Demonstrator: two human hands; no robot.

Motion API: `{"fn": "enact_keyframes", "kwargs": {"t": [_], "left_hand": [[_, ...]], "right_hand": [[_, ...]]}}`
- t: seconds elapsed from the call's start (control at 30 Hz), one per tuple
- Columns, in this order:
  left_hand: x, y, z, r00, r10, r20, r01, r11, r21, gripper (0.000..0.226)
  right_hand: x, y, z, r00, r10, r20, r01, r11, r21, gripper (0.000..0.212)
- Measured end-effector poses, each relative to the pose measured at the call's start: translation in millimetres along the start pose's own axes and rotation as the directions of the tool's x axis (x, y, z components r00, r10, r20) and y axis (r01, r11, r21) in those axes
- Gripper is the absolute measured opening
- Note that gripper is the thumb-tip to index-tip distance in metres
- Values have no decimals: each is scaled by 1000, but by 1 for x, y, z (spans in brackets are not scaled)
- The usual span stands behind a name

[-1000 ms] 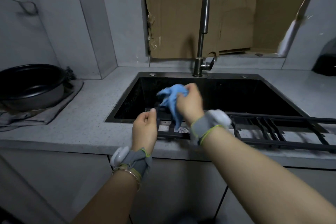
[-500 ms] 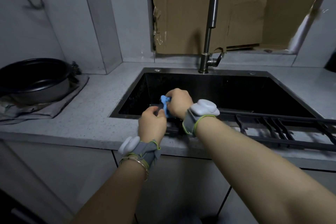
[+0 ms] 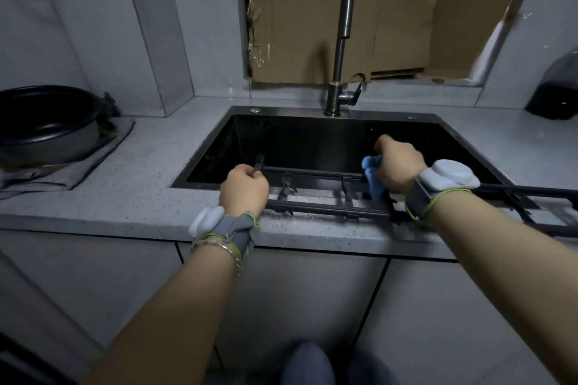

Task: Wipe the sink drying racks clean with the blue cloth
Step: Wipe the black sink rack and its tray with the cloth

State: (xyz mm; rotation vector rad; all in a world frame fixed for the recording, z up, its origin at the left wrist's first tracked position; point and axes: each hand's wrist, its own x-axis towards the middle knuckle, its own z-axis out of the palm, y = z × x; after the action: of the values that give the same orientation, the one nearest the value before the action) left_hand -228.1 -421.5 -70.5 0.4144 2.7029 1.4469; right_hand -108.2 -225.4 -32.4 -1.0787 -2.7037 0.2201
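Now L hand (image 3: 244, 189) on rack (image 3: 325, 209), R hand (image 3: 398, 166) w/ blue cloth (image 3: 372, 172)

tall faucet (image 3: 343, 40), cardboard (image 3: 375, 9), black pot (image 3: 47, 122) on grey towel (image 3: 93, 162)

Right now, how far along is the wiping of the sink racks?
Done: nothing is visibly finished, and the cleanliness of the dark bars can't be judged. In hand: the left hand grips the left end of the drying rack while the right hand holds the blue cloth round its far bar. Left: probably the near bar, the crosspieces and the rack section on the right.
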Motion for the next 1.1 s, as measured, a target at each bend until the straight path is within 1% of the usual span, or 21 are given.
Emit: {"fn": "enact_keyframes", "kwargs": {"t": [0.07, 0.1, 0.17, 0.2, 0.27, 0.33, 0.4, 0.43, 0.47, 0.53, 0.57, 0.63, 0.77, 0.83, 0.87, 0.9, 0.93, 1.0, 1.03, 1.07, 1.1], "left_hand": [[1, 4, -6, 997, 1, 75, -6, 998, 69, 29], [3, 7, -9, 992, -7, 127, -8, 993, 122, 30], [8, 16, -14, 974, -48, 221, -8, 969, 247, 33], [10, 22, -16, 969, -78, 234, 2, 950, 311, 35], [11, 33, -15, 971, -112, 211, 16, 911, 411, 40], [9, 41, -11, 982, -39, 183, -52, 881, 471, 43], [8, 42, -5, 972, 77, 223, -191, 815, 547, 45], [10, 43, 0, 956, 104, 273, -253, 759, 599, 45], [10, 42, 4, 941, 95, 326, -297, 694, 655, 45], [12, 40, 7, 929, 35, 367, -317, 585, 747, 48], [14, 40, 11, 932, 21, 361, -308, 566, 765, 50], [15, 36, 12, 942, 19, 334, -285, 568, 772, 53], [15, 36, 14, 940, 14, 341, -296, 531, 794, 50], [13, 37, 17, 938, 14, 346, -304, 509, 805, 48], [13, 36, 18, 938, 16, 345, -305, 508, 806, 48], [13, 35, 19, 941, 17, 338, -297, 519, 802, 48], [15, 33, 21, 945, 17, 326, -284, 536, 795, 48], [17, 33, 23, 955, 13, 297, -255, 550, 796, 48], [18, 32, 24, 957, 6, 291, -247, 546, 801, 47], [17, 32, 25, 957, -1, 291, -245, 533, 810, 47], [19, 32, 26, 957, -4, 291, -246, 523, 816, 46]], "right_hand": [[-4, 9, -5, 993, 53, -103, -48, 997, 53, 49], [-6, 8, -6, 986, 58, -154, -38, 991, 130, 47], [-7, -2, -4, 966, 66, -250, 23, 942, 334, 36], [-6, -12, -1, 960, 77, -270, 46, 905, 422, 29], [-4, -35, 8, 975, 48, -218, 75, 850, 522, 23], [-5, -56, 17, 997, -57, -55, 77, 854, 515, 17], [-8, -69, 28, 978, -188, 91, 144, 922, 360, 22], [-7, -70, 32, 968, -226, 112, 189, 943, 273, 25], [-6, -69, 36, 962, -251, 111, 225, 952, 206, 26], [-5, -67, 38, 958, -268, 99, 252, 957, 145, 27], [-4, -64, 37, 959, -263, 103, 247, 958, 142, 28], [-1, -60, 32, 957, -262, 125, 241, 958, 158, 28], [3, -36, 19, 958, -243, 151, 217, 961, 170, 31], [3, -28, 19, 957, -250, 150, 219, 956, 197, 29], [3, -26, 21, 959, -247, 135, 211, 948, 238, 28], [3, -25, 23, 969, -225, 101, 183, 930, 318, 25], [3, -20, 23, 985, -168, 46, 132, 895, 427, 21], [7, -4, 14, 992, 22, -120, 57, 784, 618, 19], [7, 7, 7, 979, 95, -183, 43, 773, 633, 19], [7, 17, -1, 971, 118, -210, 32, 800, 599, 19], [6, 23, -8, 974, 99, -202, 29, 836, 548, 18]]}}
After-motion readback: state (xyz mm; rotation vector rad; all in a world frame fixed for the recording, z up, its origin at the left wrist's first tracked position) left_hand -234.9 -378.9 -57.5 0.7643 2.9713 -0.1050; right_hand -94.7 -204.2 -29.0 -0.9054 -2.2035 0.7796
